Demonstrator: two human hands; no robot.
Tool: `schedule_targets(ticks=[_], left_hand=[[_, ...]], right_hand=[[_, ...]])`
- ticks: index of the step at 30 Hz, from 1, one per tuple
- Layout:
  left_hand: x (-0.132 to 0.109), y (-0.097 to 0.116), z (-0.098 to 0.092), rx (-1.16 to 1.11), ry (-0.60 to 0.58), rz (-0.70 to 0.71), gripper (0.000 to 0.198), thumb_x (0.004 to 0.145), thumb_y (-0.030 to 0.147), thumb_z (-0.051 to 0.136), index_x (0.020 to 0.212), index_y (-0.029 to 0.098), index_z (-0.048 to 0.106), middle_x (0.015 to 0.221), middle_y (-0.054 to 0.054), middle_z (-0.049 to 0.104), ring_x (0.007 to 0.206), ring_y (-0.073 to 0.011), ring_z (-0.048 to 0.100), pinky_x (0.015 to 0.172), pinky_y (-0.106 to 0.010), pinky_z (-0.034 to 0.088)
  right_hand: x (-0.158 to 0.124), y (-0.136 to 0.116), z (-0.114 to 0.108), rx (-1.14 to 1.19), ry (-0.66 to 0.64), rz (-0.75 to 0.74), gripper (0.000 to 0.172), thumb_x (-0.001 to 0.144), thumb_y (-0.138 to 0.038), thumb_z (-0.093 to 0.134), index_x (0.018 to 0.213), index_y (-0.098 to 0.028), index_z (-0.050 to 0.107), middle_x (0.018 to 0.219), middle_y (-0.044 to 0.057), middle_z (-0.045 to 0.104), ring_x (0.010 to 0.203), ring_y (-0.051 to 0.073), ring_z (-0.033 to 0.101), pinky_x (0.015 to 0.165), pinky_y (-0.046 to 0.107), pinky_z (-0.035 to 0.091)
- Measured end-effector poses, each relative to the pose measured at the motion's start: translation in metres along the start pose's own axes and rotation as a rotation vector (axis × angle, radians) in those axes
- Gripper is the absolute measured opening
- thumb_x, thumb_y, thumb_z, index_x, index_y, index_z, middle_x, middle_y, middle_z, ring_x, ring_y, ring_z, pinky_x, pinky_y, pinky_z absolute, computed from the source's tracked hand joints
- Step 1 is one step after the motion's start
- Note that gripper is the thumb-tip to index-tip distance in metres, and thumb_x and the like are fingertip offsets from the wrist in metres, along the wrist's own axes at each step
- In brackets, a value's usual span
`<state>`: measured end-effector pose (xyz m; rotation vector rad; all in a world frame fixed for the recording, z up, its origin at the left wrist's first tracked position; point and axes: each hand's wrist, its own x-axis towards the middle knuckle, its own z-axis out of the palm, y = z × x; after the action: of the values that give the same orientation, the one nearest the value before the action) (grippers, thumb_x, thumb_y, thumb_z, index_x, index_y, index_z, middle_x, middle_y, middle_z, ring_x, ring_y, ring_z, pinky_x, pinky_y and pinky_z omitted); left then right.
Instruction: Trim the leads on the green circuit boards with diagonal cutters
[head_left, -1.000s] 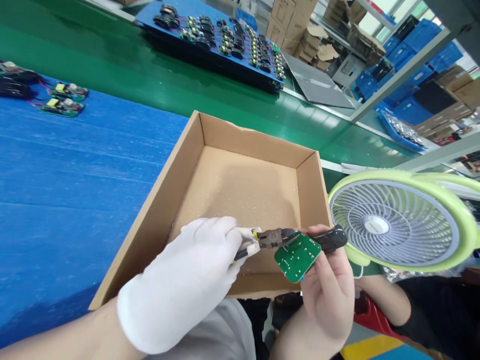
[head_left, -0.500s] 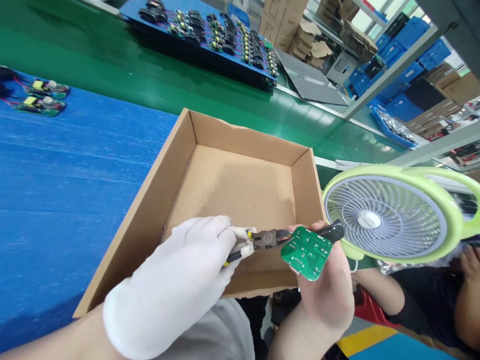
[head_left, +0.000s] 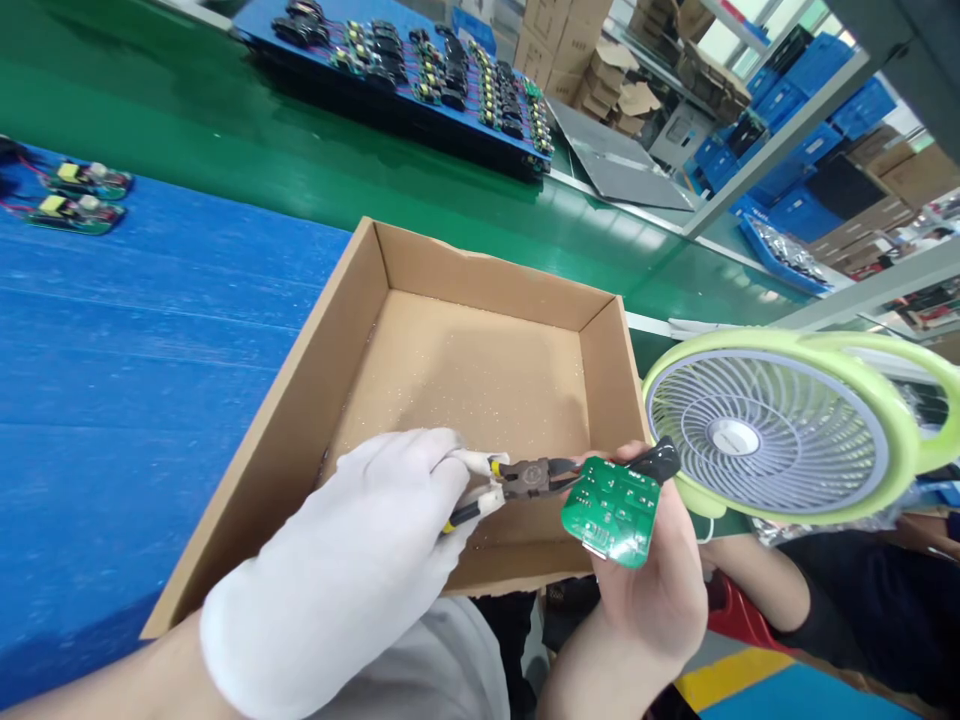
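Observation:
My left hand point(head_left: 352, 550), in a white glove, is closed around the handles of cutting pliers point(head_left: 531, 478) with yellow and black grips. The jaws point right and reach the left edge of a green circuit board point(head_left: 613, 510); whether they touch it I cannot tell. Bare, my right hand point(head_left: 660, 580) grips the board from behind, solder side toward me. A black part point(head_left: 656, 460) with a rounded end sticks out at the board's upper right, against my fingers. Both hands are over the near side of an open cardboard box point(head_left: 480, 272), whose floor is sprinkled with tiny bright bits.
Right of the box stands a light-green fan point(head_left: 772, 435). Two circuit boards point(head_left: 79, 212) lie on the blue mat point(head_left: 150, 350) at left. Beyond, a blue tray point(head_left: 360, 85) bears rows of boards and black parts. Another person's arm point(head_left: 757, 585) shows at lower right.
The circuit board has tilted slightly in my right hand, and a bright glare now shows along its lower edge. The pliers stay almost where they were. The other person's arm at far right has shifted.

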<state>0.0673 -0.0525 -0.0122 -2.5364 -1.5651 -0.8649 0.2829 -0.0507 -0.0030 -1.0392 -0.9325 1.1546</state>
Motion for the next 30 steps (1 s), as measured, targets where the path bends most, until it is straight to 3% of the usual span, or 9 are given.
schedule_targets(ticks=[9, 21, 30], left_hand=[[-0.0036, -0.0020, 0.0008, -0.032, -0.102, -0.006, 0.036, 0.090, 0.004, 0.047, 0.087, 0.024, 0.076, 0.089, -0.010, 0.078, 0.074, -0.0336, 0.076, 0.066, -0.049, 0.062], [-0.0049, -0.0028, -0.0022, -0.010, -0.109, 0.030, 0.031, 0.081, -0.003, 0.053, 0.079, 0.023, 0.069, 0.079, -0.007, 0.070, 0.069, -0.0304, 0.070, 0.065, -0.045, 0.055], [-0.0044, -0.0044, -0.0014, 0.022, -0.087, 0.079, 0.028, 0.078, -0.002, 0.056, 0.081, 0.022, 0.071, 0.086, -0.009, 0.074, 0.074, -0.0314, 0.072, 0.066, -0.044, 0.056]], right_hand=[[-0.0017, 0.0030, -0.0021, 0.043, -0.060, 0.030, 0.021, 0.094, -0.048, 0.090, 0.107, -0.031, 0.087, 0.094, 0.004, 0.085, 0.087, 0.023, 0.084, 0.074, 0.033, 0.069], [-0.0027, 0.0027, 0.0012, 0.016, -0.018, 0.021, 0.024, 0.092, -0.049, 0.093, 0.104, -0.030, 0.086, 0.091, 0.003, 0.084, 0.082, 0.023, 0.083, 0.072, 0.034, 0.069], [-0.0021, 0.0030, -0.0002, -0.016, -0.041, 0.017, 0.026, 0.095, -0.052, 0.090, 0.105, -0.030, 0.082, 0.090, 0.002, 0.083, 0.081, 0.024, 0.081, 0.076, 0.039, 0.069]])
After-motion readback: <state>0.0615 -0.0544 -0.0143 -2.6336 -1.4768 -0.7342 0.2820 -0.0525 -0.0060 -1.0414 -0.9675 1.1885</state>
